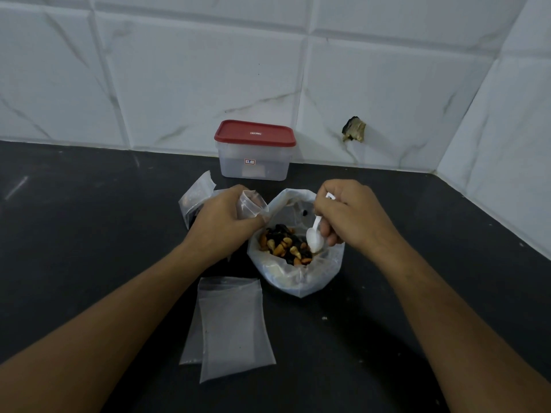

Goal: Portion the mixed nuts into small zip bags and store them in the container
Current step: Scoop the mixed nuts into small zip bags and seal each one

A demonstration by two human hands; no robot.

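Observation:
A large clear bag (301, 278) of mixed nuts (283, 244) stands open at the centre of the dark counter. My right hand (351, 216) holds a white plastic spoon (315, 238), whose bowl dips into the nuts at their right edge. My left hand (222, 222) grips a small clear zip bag (252, 205) with its mouth open, just left of the big bag. Two empty zip bags (234, 326) lie flat in front. A clear container with a red lid (255, 134) stands shut by the wall.
More small bags (198, 189), partly hidden by my left hand, lie at the back left. White marble-look tiles rise behind and to the right, with a broken hole (354, 129) in the wall. The counter (89, 234) is dark.

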